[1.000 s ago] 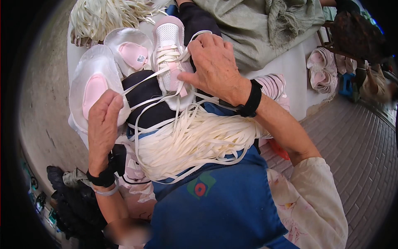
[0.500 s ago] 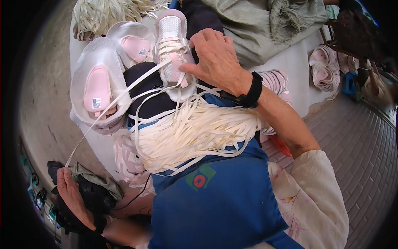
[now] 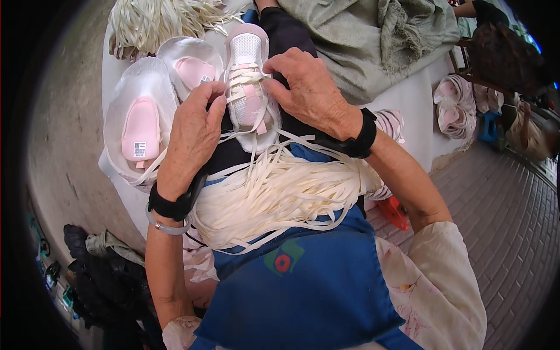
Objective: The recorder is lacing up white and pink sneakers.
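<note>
A white and pink sneaker [image 3: 245, 52] lies toe away from me across my dark-trousered lap, with a cream shoelace [image 3: 246, 77] crossing its tongue. At its left edge my left hand [image 3: 198, 125] is closed, thumb and index finger brought near each other; what they pinch is hidden. My right hand [image 3: 309, 87] curls against the sneaker's right edge, thumb and fingertips touching its side. Loose lace ends trail from the shoe's heel end toward a thick bundle of cream laces [image 3: 280, 192], which lies over my blue apron [image 3: 303, 280].
Two white shoe uppers with pink insoles [image 3: 141, 128] [image 3: 192, 70] lie to the left on a white surface. Another lace bundle [image 3: 163, 23] sits at the far left. Grey-green cloth [image 3: 361, 41] covers the back. Stacked pink shoe parts [image 3: 455, 105] stand far right, above a brick-patterned floor [image 3: 496, 233].
My left hand has come from far out at the lower left, where it held a stretched lace, up to the sneaker's left side. My right hand has stayed by the right edge.
</note>
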A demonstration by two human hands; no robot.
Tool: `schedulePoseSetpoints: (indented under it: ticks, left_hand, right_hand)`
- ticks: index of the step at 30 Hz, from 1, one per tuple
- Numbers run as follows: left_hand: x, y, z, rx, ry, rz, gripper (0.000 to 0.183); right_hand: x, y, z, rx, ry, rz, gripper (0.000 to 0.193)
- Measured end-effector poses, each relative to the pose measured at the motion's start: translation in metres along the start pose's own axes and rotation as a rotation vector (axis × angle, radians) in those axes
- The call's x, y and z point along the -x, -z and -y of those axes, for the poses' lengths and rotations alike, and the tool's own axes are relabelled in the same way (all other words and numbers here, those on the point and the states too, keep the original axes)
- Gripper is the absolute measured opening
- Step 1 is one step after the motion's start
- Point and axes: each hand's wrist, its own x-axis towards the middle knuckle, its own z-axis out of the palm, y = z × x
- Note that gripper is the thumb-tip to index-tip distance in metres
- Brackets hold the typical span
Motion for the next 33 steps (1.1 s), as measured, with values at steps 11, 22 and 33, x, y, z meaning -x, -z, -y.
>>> schedulePoseSetpoints:
  ticks: [11,22,33]
  left_hand:
    - [-0.014,-0.003,-0.003,-0.041,0.110,0.042,0.021]
    - [-0.015,-0.002,-0.001,-0.065,0.099,0.105,0.019]
    - [-0.019,-0.002,0.002,-0.056,0.085,0.148,0.020]
  right_hand:
    - [-0.016,0.004,-0.011,0.011,0.064,0.140,0.019]
    - [-0.018,0.010,-0.010,-0.200,-0.163,0.338,0.015]
    - [-0.022,0.006,-0.017,-0.084,0.176,0.260,0.016]
